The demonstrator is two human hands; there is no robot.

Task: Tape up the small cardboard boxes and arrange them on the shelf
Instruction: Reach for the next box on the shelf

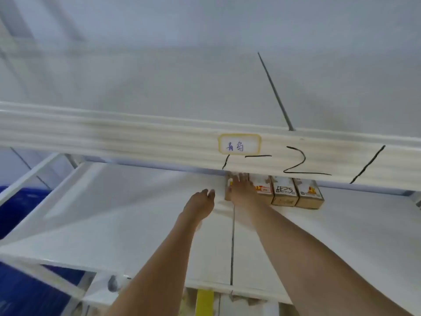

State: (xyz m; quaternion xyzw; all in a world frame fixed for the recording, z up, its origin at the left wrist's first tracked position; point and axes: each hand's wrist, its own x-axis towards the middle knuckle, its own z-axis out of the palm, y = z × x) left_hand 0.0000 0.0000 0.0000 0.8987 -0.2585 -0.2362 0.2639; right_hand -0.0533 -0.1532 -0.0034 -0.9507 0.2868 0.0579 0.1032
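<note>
Resting flat atop leftmost box: right hand.

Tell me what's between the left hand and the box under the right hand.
Nothing: in the head view, only bare white shelf separates left hand from box.

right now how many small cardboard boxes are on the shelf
4, side by side in a row under the upper beam: the leftmost box beneath the right hand, then the second box, third box and rightmost box. More may be hidden behind.
</note>
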